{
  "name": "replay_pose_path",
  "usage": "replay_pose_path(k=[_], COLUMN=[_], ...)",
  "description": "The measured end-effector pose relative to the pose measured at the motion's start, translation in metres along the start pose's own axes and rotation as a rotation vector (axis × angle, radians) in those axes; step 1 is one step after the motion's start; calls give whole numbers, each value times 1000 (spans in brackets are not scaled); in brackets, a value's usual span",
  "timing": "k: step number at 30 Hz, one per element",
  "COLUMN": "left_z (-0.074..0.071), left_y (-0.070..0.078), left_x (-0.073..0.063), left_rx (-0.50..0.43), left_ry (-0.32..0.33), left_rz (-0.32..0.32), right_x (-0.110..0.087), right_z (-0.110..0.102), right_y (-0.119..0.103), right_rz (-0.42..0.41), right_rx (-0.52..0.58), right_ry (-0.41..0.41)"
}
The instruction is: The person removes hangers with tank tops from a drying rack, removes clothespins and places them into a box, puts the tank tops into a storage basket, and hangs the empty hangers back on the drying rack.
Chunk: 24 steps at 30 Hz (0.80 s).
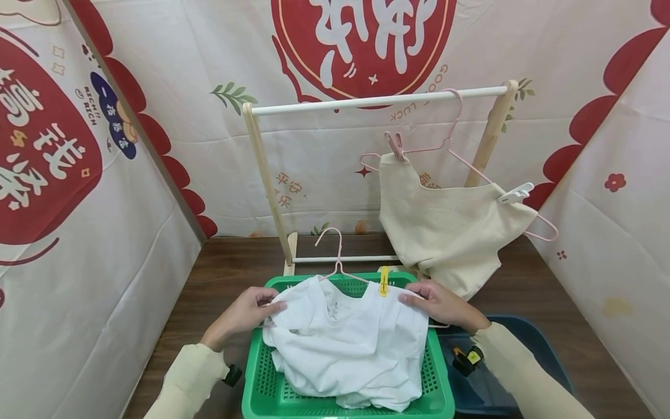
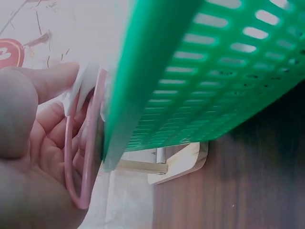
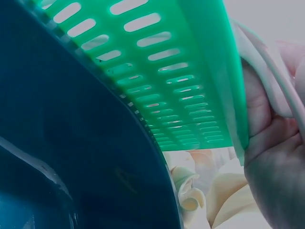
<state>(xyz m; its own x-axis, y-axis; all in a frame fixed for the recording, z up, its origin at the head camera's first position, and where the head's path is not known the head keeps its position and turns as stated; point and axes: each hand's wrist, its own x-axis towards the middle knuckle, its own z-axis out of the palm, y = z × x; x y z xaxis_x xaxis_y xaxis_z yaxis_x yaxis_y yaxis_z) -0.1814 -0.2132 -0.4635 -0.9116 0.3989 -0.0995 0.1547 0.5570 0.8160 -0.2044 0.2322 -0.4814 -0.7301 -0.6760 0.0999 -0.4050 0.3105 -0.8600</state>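
Observation:
A white T-shirt [image 1: 348, 355] lies over the green basket [image 1: 251, 372], with a pink hanger [image 1: 339, 256] inside it and its hook standing out above the neckline. One yellow clothespin [image 1: 384, 281] clips the shirt near its right shoulder. At the left shoulder my left hand [image 1: 246, 311] pinches the fabric; the left wrist view shows the looped hanger end [image 2: 82, 191] within the curl of that hand. My right hand [image 1: 445, 304] pinches the opposite shoulder, thumb on top. Beside the basket rim, the right wrist view has white cloth and the hanger arm [image 3: 286, 88] against the fingers.
Behind the basket stands a wooden rack [image 1: 262, 174] with a white top rail [image 1: 366, 103]. From it a cream garment [image 1: 445, 233] hangs on another pink hanger, held by a pink clothespin [image 1: 396, 145] and a white one [image 1: 516, 194]. A dark blue basin [image 1: 539, 349] sits right of the basket.

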Motion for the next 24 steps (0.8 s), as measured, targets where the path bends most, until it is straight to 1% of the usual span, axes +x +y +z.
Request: replay_pose_path(k=[3,6,13,20,24], left_z=[0,1,3,3,3], left_y=[-3,-5,-7,-6,-8], left_x=[1,1,2,1,0], left_rx=[-36,-48,-42,-72,-78], left_ry=[1,9,7,7,21], left_rz=[-2,-14,-29,-40,-45], right_x=[1,1,-1,2,5], right_z=[0,-1,0,-3,-4], right_y=[-1,-2,-5,-5,-7], right_rz=[6,24,39,31,52], right_rx=[-9,-31,-72,-108,-124], right_ry=[7,21,56,82,115])
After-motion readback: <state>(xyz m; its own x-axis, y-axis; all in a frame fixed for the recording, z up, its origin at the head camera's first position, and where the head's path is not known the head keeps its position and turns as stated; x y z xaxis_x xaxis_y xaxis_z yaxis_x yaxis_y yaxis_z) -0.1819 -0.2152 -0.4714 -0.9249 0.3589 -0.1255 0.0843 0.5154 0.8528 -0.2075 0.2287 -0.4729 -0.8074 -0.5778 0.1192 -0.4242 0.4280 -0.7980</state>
